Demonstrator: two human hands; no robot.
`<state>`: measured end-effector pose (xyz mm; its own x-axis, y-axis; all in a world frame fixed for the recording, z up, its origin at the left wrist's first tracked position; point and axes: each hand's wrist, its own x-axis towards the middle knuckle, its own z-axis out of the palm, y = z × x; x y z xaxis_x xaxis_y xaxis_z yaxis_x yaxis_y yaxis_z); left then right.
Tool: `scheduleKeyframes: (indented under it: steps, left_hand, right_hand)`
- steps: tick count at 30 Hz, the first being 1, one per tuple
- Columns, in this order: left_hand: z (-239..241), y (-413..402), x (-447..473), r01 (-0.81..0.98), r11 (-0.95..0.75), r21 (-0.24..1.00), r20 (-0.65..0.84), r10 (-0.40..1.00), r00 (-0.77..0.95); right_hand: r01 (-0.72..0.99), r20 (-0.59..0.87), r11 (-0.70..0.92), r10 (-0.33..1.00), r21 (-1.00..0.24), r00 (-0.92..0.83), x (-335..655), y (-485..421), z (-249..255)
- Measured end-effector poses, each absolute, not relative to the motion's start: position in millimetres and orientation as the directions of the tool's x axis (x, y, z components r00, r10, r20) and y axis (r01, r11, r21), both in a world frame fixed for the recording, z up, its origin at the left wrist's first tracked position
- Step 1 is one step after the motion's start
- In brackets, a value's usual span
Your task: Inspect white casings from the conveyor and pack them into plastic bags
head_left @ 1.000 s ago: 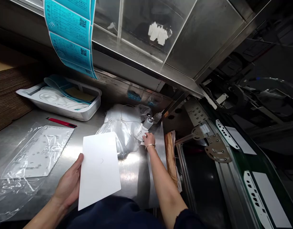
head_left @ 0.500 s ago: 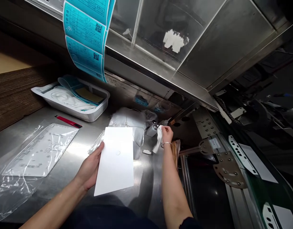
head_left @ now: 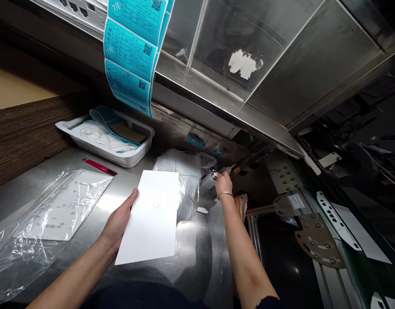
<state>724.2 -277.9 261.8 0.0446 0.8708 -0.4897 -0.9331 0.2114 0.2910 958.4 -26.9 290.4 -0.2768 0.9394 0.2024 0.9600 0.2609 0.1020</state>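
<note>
White rectangular sheet (head_left: 147, 216), stiff and matte, has a faint small circle near its middle and sits tilted over the stainless steel table (head_left: 197, 255); whether it touches the steel cannot be told. The left hand (head_left: 116, 223) grips its left edge, thumb on top and fingers curled beneath, with the forearm reaching in from the lower left.

Just right of the sheet, the right hand (head_left: 223, 183) is closed around the top of a silver-capped bottle (head_left: 210, 180), which lies tilted toward the sheet's far right corner. That forearm stretches up from the bottom of the view, with a metal bracelet (head_left: 224, 195) at the wrist. A small white scrap (head_left: 202, 210) lies on the steel just beside the sheet's right edge.

Behind the sheet's far edge sits a bulging clear plastic bag (head_left: 179, 171) of white material. Left of the sheet lies a plastic-wrapped white panel (head_left: 64, 206), and beyond that a red utility knife (head_left: 100, 167). Farther back, past the sheet, stands a white tray (head_left: 104, 156) holding papers and blue-edged sheets. Above the tray hangs a strip of turquoise labels (head_left: 129, 56) with QR codes. A perforated metal plate (head_left: 318, 240) lies well to the sheet's right.
</note>
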Motion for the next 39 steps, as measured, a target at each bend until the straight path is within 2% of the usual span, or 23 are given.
scheduleKeyframes:
  steps: [6, 9, 11, 13, 15, 17, 20, 23, 28, 33, 36, 39]
  left_hand:
    - [267.7, -279.2, 723.8, -0.925, 0.106, 0.365, -0.514, 0.851, -0.106]
    - [269.2, -278.4, 727.0, -0.882, 0.03, 0.471, -0.437, 0.876, -0.203]
    - [267.6, -278.8, 728.4, -0.824, -0.023, 0.567, -0.379, 0.88, -0.286]
    - [266.3, -280.0, 730.4, -0.774, -0.05, 0.631, -0.346, 0.875, -0.339]
    - [266.9, -281.4, 733.6, -0.745, -0.055, 0.665, -0.333, 0.871, -0.362]
    - [269.1, -282.5, 737.5, -0.721, -0.063, 0.69, -0.319, 0.868, -0.381]
    - [271.9, -283.8, 741.4, -0.675, -0.087, 0.733, -0.296, 0.852, -0.432]
    - [271.3, -286.1, 739.7, -0.642, -0.105, 0.76, -0.302, 0.817, -0.492]
    - [268.9, -290.4, 734.4, -0.598, -0.162, 0.785, -0.273, 0.776, -0.569]
    - [265.9, -292.2, 735.6, -0.653, -0.175, 0.736, -0.28, 0.8, -0.531]
    - [259.9, -294.2, 731.0, -0.696, -0.154, 0.702, -0.322, 0.803, -0.502]
    - [252.9, -296.9, 723.8, -0.724, -0.138, 0.676, -0.328, 0.823, -0.464]
  right_hand:
    - [0.943, 0.136, 0.3, 0.938, 0.146, -0.319, 957.2, -23.4, 305.1]
    - [0.941, 0.141, 0.322, 0.932, 0.109, -0.335, 959.9, -28.3, 310.2]
    - [0.914, 0.231, 0.406, 0.888, 0.009, -0.397, 957.4, -47.0, 310.7]
    - [0.782, 0.382, 0.61, 0.759, -0.132, -0.527, 947.9, -83.4, 308.4]
    - [0.541, 0.517, 0.819, 0.553, -0.192, -0.653, 930.3, -131.8, 303.2]
    - [0.383, 0.562, 0.915, 0.383, -0.125, -0.733, 907.4, -178.9, 296.5]
    - [0.357, 0.514, 0.933, 0.283, 0.049, -0.81, 877.7, -223.0, 289.1]
    - [0.388, 0.443, 0.915, 0.303, 0.112, -0.844, 866.6, -234.9, 287.2]
    - [0.372, 0.392, 0.928, 0.346, -0.012, -0.852, 864.9, -240.6, 286.5]
    - [0.398, 0.423, 0.914, 0.393, -0.081, -0.817, 864.6, -238.4, 283.8]
    - [0.408, 0.519, 0.886, 0.461, -0.222, -0.72, 887.6, -205.7, 282.5]
    - [0.568, 0.577, 0.733, 0.663, -0.373, -0.476, 920.2, -150.2, 280.9]
